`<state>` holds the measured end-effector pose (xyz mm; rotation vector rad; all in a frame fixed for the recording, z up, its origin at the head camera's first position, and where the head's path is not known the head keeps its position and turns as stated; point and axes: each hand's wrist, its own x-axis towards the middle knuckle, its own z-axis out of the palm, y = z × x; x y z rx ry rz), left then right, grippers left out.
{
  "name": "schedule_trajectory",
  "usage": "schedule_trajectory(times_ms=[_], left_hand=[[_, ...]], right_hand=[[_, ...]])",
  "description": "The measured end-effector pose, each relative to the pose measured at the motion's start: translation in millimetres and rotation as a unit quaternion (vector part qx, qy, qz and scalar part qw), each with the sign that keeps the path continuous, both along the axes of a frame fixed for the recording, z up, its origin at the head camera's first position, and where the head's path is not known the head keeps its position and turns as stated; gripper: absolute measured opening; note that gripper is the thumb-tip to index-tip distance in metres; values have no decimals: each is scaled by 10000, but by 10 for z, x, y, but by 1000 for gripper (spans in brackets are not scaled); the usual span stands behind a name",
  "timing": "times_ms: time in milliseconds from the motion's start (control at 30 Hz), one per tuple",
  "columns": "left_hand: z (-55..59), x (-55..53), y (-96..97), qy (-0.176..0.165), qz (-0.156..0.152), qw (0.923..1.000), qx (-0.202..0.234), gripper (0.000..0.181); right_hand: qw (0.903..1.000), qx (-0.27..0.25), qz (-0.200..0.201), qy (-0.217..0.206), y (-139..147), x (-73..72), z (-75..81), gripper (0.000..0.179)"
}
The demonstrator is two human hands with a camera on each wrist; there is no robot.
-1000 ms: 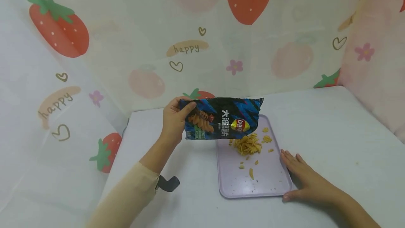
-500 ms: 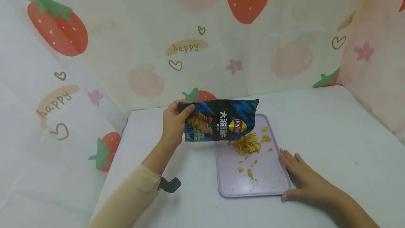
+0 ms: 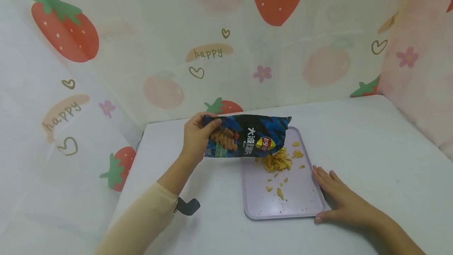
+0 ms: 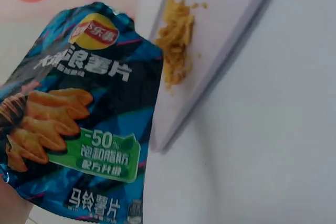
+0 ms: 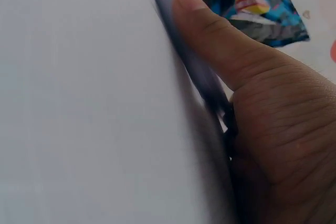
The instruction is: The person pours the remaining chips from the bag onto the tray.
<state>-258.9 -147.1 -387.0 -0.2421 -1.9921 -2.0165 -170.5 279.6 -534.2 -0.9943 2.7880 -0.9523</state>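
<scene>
As the blue-and-black chip bag [image 3: 247,135] hangs sideways in the air, its printed front toward me, my left hand [image 3: 196,139] pinches its left end, thumb on the front and the other fingers mostly hidden behind. The bag's free end hides some of the far part of the lilac tray [image 3: 265,207] from the head view. Just below that end shows a heap of yellow chip pieces [image 3: 277,163] on the tray, with loose bits and crumbs scattered around it. My right hand [image 3: 343,202] rests at the tray's right edge, fingers straight, thumb spread apart toward the near corner. The tray lies on the white worktop [image 3: 212,227]. A beige sleeve [image 3: 141,215] covers my left forearm. Behind, a pale sheet [image 3: 293,62] carries printed strawberries, hearts and flowers.
</scene>
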Motion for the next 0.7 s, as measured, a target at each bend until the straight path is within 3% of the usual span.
schedule_trajectory(times_ms=[67,167,333,400,567,700], left_hand=[[-49,14,-1,-272,145,9995,58,15],[-3,30,-17,-378,330,9985,198,18],[150,7,-37,20,236,9987,443,19],[131,-19,-37,17,220,9987,461,17],[42,-32,-63,-353,312,9986,228,13],[244,-50,-97,93,449,9981,419,15]], right_hand=[[10000,-45,12,6,-10,2,9,123],[10000,-53,61,1,-12,10,12,122],[9999,-13,21,-107,-3,18,36,123],[9999,-10,-46,-165,-5,12,54,123],[9993,-52,-48,-379,-26,7,88,124],[9997,-72,-7,-212,-20,22,77,124]])
